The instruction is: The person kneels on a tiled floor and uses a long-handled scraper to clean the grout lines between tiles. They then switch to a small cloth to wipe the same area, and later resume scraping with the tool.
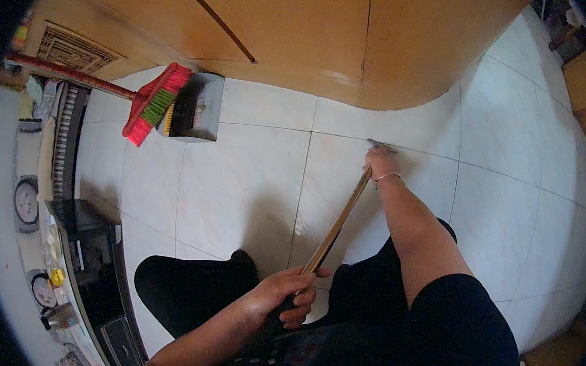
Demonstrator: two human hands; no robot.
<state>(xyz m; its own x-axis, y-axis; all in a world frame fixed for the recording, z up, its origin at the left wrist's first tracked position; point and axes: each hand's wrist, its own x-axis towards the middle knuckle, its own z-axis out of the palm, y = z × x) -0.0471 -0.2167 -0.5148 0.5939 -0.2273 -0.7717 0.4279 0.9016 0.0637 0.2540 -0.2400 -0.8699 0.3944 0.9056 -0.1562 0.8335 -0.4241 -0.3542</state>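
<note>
A long wooden-coloured stick (341,218) runs slantwise over the floor in front of me. Its near end is in my left hand (286,294), whose fingers curl around it close to my body. Farther out, my right hand (382,164) grips the far end, low over the tiles beside the cabinet. A small grey piece (379,145), too hidden to name, sticks out past the right fingers. Most of that end is covered by the hand.
A brown wooden cabinet (307,36) with a curved base borders the floor ahead. On the left, a broom (156,103) with pink and green bristles overlaps a grey dustpan (208,116). A keyboard instrument (64,140) and a dark stand (100,265) line the left wall.
</note>
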